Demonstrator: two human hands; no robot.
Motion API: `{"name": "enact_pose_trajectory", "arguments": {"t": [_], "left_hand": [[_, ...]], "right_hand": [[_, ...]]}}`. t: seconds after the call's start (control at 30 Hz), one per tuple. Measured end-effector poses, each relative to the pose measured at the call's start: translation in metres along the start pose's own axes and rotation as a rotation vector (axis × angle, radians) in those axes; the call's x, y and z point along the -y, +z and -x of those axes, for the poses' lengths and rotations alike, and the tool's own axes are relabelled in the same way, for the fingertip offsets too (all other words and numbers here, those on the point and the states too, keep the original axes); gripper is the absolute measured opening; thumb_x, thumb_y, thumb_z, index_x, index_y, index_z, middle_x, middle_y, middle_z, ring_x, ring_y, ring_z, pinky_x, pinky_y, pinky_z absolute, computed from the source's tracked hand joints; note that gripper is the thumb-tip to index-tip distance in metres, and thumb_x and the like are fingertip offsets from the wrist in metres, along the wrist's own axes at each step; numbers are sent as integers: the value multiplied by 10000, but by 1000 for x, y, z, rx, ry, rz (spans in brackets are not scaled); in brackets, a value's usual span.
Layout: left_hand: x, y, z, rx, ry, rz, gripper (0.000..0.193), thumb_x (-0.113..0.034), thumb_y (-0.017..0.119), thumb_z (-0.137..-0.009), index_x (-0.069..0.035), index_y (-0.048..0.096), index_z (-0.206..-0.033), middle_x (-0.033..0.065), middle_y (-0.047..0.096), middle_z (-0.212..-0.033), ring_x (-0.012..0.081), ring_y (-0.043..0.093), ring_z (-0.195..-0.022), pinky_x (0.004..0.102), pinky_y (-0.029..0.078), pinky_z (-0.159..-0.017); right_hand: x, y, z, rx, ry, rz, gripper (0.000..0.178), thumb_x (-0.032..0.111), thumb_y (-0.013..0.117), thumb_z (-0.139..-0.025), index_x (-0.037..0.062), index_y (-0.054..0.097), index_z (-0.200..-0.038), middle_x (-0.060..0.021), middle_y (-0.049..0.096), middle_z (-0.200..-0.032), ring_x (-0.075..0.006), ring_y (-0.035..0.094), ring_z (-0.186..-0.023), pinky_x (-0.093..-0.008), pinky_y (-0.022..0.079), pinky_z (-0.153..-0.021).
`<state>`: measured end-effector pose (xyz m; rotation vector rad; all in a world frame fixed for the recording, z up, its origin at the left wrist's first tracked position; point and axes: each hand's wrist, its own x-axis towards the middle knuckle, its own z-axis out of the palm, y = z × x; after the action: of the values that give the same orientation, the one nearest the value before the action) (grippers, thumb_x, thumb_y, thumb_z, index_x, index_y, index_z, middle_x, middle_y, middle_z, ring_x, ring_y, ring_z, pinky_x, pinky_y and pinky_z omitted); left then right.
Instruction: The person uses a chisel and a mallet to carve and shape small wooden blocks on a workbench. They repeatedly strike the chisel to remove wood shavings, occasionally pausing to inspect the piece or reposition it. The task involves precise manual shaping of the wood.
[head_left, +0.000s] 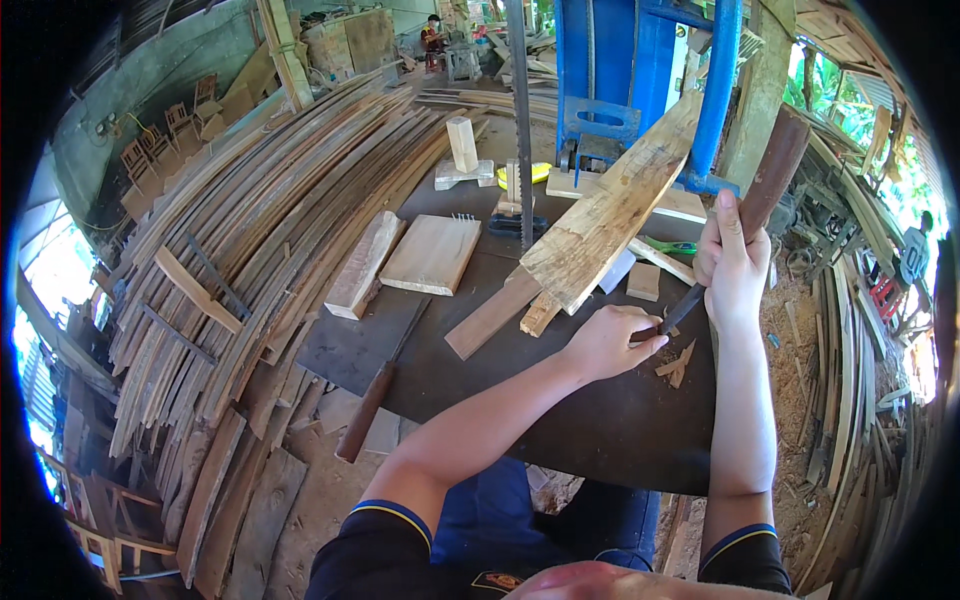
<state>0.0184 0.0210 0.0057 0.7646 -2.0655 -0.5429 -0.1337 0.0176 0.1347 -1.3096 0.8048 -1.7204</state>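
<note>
My right hand (733, 262) grips a long chisel-like tool (774, 165) with a thick brown wooden handle, its index finger stretched up beside the handle. The dark metal end slants down toward my left hand (617, 343), whose thumb and fingers pinch near its tip. Both hands are over the dark table (590, 430). Beyond my left hand, a long pale board (625, 200) lies tilted up and away, over a narrow brown strip (490, 315) and a small wood piece (541, 313). Wood chips (677, 364) lie beside the left fingertips.
A wide-bladed knife (368, 410) lies at the table's left edge. Behind it are a thick block (366, 265) and a flat board with nails (432, 255). A toothed saw blade (522, 120) stands upright by the blue machine (620, 60). Stacked planks (260, 210) fill the left.
</note>
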Motion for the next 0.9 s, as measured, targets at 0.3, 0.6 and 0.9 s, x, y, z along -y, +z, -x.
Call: {"name": "enact_pose_trajectory", "arguments": {"t": [0.3,0.6,0.9], "left_hand": [[-15,6,-1,-57,-24,131,405,-286,716,-965,41,664,-1197,196,728,-1093,300,739,-993,386,586,-844],[-4,16,-9,-104,-11,224,425,-331,725,-951,64,702,-1107,225,725,-864,326,745,-781,376,580,-681],[2,15,-8,-65,-60,149,237,-199,724,-957,-30,747,-1122,144,768,-905,162,742,-784,306,561,-702]], "right_hand": [[2,4,3,-8,-6,13,415,384,649,-1027,134,452,-761,86,384,-570,-13,327,-429,-234,196,-386],[-3,-3,-1,24,-12,12,398,374,654,-1025,132,465,-772,84,396,-571,-9,333,-425,-232,198,-385],[4,4,2,-5,10,-6,300,361,667,-1019,105,553,-912,90,424,-592,-7,363,-447,-221,224,-398]]}}
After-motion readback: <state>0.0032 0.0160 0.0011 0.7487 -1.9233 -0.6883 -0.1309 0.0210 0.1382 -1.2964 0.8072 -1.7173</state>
